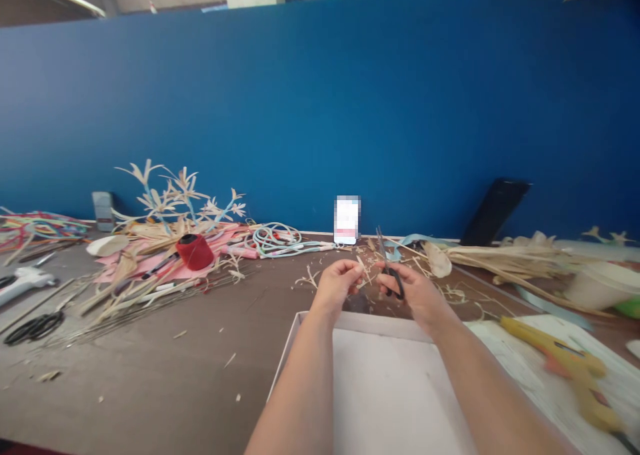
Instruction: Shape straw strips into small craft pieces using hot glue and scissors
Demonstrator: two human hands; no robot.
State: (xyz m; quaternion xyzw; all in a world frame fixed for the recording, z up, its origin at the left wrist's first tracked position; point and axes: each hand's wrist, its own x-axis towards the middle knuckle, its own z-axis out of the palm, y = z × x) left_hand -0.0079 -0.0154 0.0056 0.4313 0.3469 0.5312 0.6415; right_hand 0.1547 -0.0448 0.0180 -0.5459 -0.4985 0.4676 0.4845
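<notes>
My left hand (340, 283) is closed in a pinch around a small pale strip (361, 264), probably of dried plant material, whose tip sticks up past the fingers. My right hand (417, 291) grips a pair of black-handled scissors (395, 281). Their blades point up and away from me, a short gap to the right of the strip. Both forearms reach over a white shallow box (385, 381). Beyond the hands, thin pale cuttings (307, 276) lie scattered on the dark table. Exactly how far the scissors are opened is hard to see.
A phone (347, 220) leans on the blue partition (300, 108). Pale flowers (163, 201), a red thread spool (195, 251) and looped cords (277, 240) crowd the left, with more scissors (35, 327). On the right are a yellow glue gun (565, 361), dried stalks (505, 255) and a white bowl (603, 285).
</notes>
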